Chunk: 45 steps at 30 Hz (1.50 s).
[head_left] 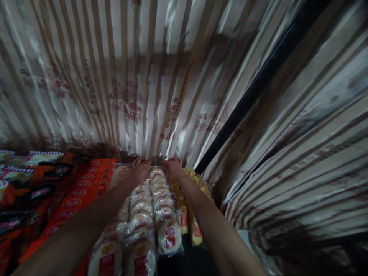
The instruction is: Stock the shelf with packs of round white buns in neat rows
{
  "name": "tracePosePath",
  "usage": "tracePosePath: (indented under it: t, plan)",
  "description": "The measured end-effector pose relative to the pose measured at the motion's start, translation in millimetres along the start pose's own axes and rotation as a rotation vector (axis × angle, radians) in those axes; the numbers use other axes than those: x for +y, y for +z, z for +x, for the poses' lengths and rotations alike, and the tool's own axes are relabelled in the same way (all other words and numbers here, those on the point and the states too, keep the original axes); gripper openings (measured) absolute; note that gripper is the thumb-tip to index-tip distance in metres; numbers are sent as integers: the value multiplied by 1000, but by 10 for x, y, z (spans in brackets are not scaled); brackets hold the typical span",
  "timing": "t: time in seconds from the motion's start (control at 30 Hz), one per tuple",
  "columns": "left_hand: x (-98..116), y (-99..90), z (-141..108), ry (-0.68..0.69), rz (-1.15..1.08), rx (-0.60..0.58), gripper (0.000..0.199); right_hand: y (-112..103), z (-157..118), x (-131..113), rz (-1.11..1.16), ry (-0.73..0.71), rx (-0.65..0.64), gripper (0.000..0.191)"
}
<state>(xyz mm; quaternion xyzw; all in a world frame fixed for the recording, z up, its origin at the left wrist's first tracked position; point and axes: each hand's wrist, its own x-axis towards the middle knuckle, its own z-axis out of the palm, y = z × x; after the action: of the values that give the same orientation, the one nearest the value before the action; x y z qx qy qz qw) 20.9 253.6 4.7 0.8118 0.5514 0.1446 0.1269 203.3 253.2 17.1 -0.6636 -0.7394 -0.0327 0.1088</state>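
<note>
Both arms reach forward over rows of packaged food. My left hand [140, 170] is at the far end of the rows of round, clear-wrapped cakes [140, 220], near the striped sheeting. My right hand [174, 168] rests at the back between the row of round cakes [169, 234] and the yellow wrapped packs [197, 230]. The fingers of both hands are small and dim, and whatever they touch at the back cannot be made out.
Orange packets [69, 207] lie left of the round cakes, with darker bags [43, 189] beyond them. Striped foil-like sheeting [155, 76] hangs behind, and a black pole [244, 111] slants down at right. Black surface [189, 258] shows in front.
</note>
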Motion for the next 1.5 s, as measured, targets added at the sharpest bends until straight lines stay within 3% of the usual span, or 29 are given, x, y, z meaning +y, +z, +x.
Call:
tracePosePath:
  t: [0.27, 0.73, 0.93, 1.17, 1.33, 1.5]
  plan:
    - [12, 41, 170, -8, -43, 45, 22, -53, 21, -95, 52, 16, -5, 15]
    - [117, -44, 153, -36, -57, 98, 20, -3, -70, 5, 150, 63, 139, 15]
    - [89, -19, 128, 12, -101, 132, 26, -21, -117, 36, 197, -30, 165, 17]
    - [87, -103, 66, 86, -71, 27, 12, -93, -215, 95, 168, -147, 44, 8]
    - [58, -60, 81, 80, -84, 23, 12, -79, -197, 85, 131, -107, -43, 9]
    - [3, 3, 113, 95, -96, 41, 13, -44, -192, 52, 142, -86, -30, 11]
